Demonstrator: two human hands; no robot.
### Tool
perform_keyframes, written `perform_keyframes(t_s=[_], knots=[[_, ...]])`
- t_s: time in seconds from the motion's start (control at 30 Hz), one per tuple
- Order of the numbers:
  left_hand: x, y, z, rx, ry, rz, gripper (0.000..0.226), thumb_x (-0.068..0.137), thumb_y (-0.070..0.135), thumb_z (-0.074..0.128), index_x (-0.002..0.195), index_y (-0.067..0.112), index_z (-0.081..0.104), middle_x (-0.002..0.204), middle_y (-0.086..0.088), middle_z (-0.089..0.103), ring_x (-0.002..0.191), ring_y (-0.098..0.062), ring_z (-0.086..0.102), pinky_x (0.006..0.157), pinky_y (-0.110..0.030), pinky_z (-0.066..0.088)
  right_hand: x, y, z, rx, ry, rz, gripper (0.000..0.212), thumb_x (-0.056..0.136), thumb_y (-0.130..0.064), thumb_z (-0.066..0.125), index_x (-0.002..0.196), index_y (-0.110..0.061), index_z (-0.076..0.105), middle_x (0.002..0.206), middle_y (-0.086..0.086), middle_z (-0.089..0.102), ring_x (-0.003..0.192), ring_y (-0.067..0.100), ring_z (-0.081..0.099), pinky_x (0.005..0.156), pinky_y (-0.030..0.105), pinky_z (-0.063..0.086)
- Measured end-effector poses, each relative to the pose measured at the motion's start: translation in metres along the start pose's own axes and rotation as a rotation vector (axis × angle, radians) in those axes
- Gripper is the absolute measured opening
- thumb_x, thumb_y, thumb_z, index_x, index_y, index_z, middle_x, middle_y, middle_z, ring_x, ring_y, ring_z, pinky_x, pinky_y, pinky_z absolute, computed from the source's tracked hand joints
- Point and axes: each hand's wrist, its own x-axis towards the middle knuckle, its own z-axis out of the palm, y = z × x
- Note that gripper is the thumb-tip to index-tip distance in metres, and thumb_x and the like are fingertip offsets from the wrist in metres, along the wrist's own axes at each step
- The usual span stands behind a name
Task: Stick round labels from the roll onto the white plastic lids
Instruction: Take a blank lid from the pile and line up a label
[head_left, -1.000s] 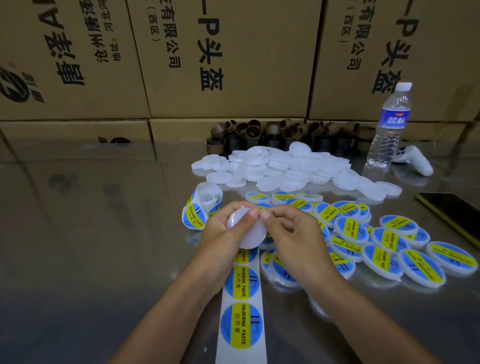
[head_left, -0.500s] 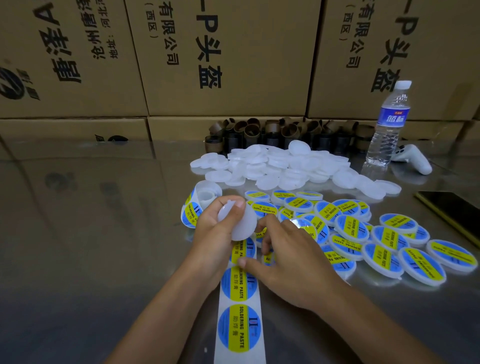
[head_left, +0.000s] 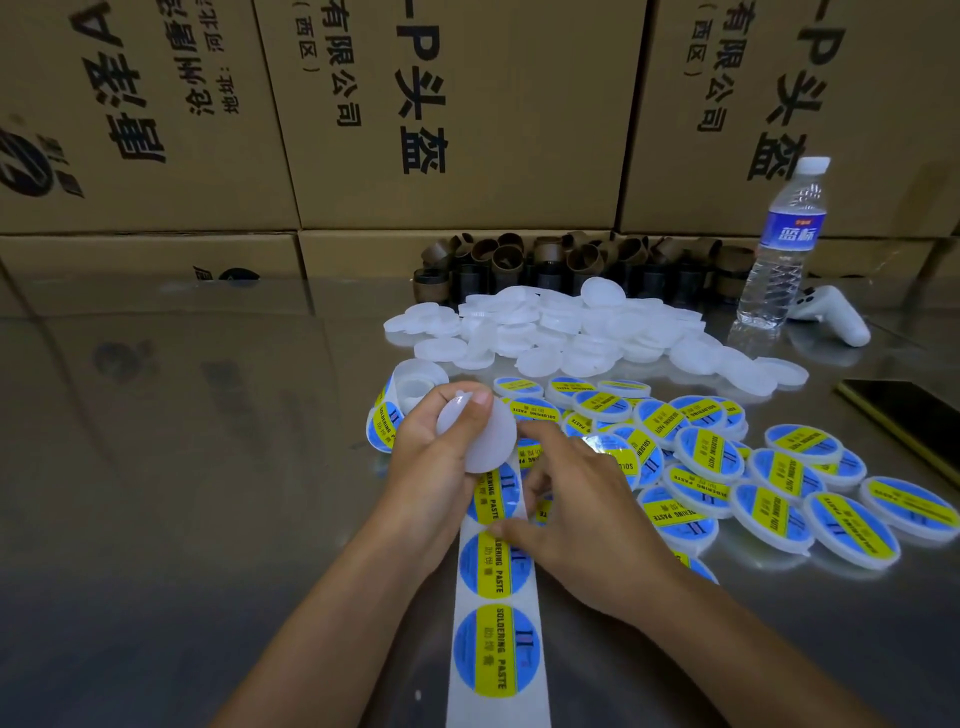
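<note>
My left hand (head_left: 431, 447) grips a bare white plastic lid (head_left: 493, 441), held up above the label strip. The strip (head_left: 496, 649) of blue-and-yellow round labels runs from the roll (head_left: 397, 410) towards me. My right hand (head_left: 576, 514) lies on the strip, thumb on one label (head_left: 491, 569) and fingers curled at the edge of the label above it (head_left: 493, 496); whether it has lifted that label I cannot tell. A heap of bare lids (head_left: 571, 332) lies further back. Several labelled lids (head_left: 711, 457) spread out to the right.
Brown cardboard cores (head_left: 571, 260) line the back, in front of stacked cartons (head_left: 457, 114). A water bottle (head_left: 784, 244) and a white controller (head_left: 831, 314) stand at the right rear. A dark phone (head_left: 909, 421) lies at the right edge of the shiny metal table (head_left: 182, 467).
My right hand left the lid and dropped onto the label strip. My left hand kept the lid and drifted slightly left.
</note>
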Motion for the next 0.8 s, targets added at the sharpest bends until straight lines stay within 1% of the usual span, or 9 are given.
perform_keyframes(t_s=[0.07, 0.13, 0.17, 0.27, 0.33, 0.37, 0.63, 0.73, 0.8], knots=[[0.000, 0.001, 0.001, -0.045, -0.024, 0.003, 0.007, 0.085, 0.015, 0.057, 0.084, 0.008, 0.059, 0.073, -0.002, 0.067, 0.078, -0.021, 0.067, 0.074, -0.030, 0.058, 0.003, 0.003, -0.002, 0.111, 0.067, 0.038, 0.050, 0.075, -0.025, 0.077, 0.117, -0.029, 0.049, 0.069, -0.017, 0.056, 0.083, 0.004, 0.052, 0.086, 0.027, 0.041], [0.000, 0.002, 0.001, -0.078, -0.058, 0.006, 0.013, 0.080, 0.018, 0.058, 0.086, 0.006, 0.057, 0.080, -0.003, 0.072, 0.079, -0.019, 0.071, 0.068, -0.026, 0.058, 0.006, 0.008, -0.005, 0.200, 0.168, 0.075, 0.049, 0.075, -0.017, 0.077, 0.110, -0.035, 0.048, 0.068, -0.013, 0.058, 0.075, 0.000, 0.055, 0.073, 0.013, 0.040], [0.000, 0.003, 0.001, -0.078, -0.075, 0.005, 0.014, 0.079, 0.018, 0.058, 0.086, 0.006, 0.056, 0.084, -0.004, 0.074, 0.081, -0.018, 0.072, 0.066, -0.026, 0.057, 0.008, 0.010, -0.007, 0.239, 0.221, 0.090, 0.050, 0.075, -0.014, 0.077, 0.104, -0.039, 0.046, 0.066, -0.010, 0.058, 0.071, 0.001, 0.055, 0.067, 0.011, 0.040], [-0.001, 0.004, 0.000, -0.036, -0.079, -0.004, 0.008, 0.084, 0.015, 0.057, 0.087, 0.007, 0.056, 0.094, -0.006, 0.075, 0.087, -0.019, 0.072, 0.065, -0.027, 0.057, 0.013, 0.016, -0.014, 0.352, 0.377, 0.121, 0.043, 0.076, -0.010, 0.075, 0.091, -0.037, 0.045, 0.066, -0.005, 0.057, 0.065, 0.005, 0.055, 0.060, 0.012, 0.042], [-0.001, 0.003, -0.001, -0.009, -0.055, -0.001, 0.002, 0.088, 0.009, 0.057, 0.086, 0.009, 0.057, 0.090, -0.005, 0.075, 0.083, -0.020, 0.073, 0.066, -0.025, 0.057, 0.014, 0.019, -0.018, 0.428, 0.461, 0.136, 0.038, 0.078, -0.010, 0.074, 0.087, -0.033, 0.045, 0.066, -0.004, 0.058, 0.059, 0.004, 0.054, 0.057, 0.011, 0.042], [-0.001, 0.003, -0.002, 0.033, -0.039, 0.007, 0.007, 0.090, 0.007, 0.056, 0.086, 0.011, 0.058, 0.086, -0.003, 0.075, 0.080, -0.020, 0.073, 0.067, -0.027, 0.058, 0.015, 0.019, -0.020, 0.465, 0.493, 0.144, 0.036, 0.079, -0.010, 0.074, 0.085, -0.032, 0.045, 0.066, -0.003, 0.057, 0.058, 0.004, 0.053, 0.056, 0.011, 0.042], [-0.007, 0.001, 0.003, 0.258, -0.112, -0.072, 0.009, 0.084, 0.018, 0.066, 0.086, 0.011, 0.061, 0.076, -0.001, 0.072, 0.067, -0.017, 0.069, 0.063, -0.033, 0.058, 0.017, 0.019, -0.021, 0.549, 0.610, 0.104, 0.025, 0.082, -0.009, 0.070, 0.075, -0.023, 0.051, 0.070, -0.009, 0.056, 0.059, 0.002, 0.051, 0.059, 0.012, 0.044], [-0.009, 0.002, 0.003, 0.323, -0.117, -0.081, 0.028, 0.064, 0.035, 0.074, 0.082, 0.015, 0.064, 0.087, -0.004, 0.070, 0.066, -0.014, 0.066, 0.060, -0.029, 0.056, 0.017, 0.020, -0.021, 0.555, 0.661, 0.101, 0.025, 0.084, -0.009, 0.069, 0.074, -0.024, 0.051, 0.067, -0.013, 0.057, 0.060, 0.000, 0.051, 0.060, 0.012, 0.044], [-0.009, 0.001, 0.001, 0.385, -0.149, -0.112, 0.028, 0.063, 0.039, 0.084, 0.078, 0.021, 0.068, 0.098, -0.008, 0.067, 0.079, -0.018, 0.066, 0.070, -0.034, 0.057, 0.017, 0.019, -0.021, 0.553, 0.684, 0.096, 0.024, 0.086, -0.010, 0.067, 0.075, -0.025, 0.051, 0.065, -0.012, 0.056, 0.060, 0.000, 0.051, 0.060, 0.013, 0.043]])
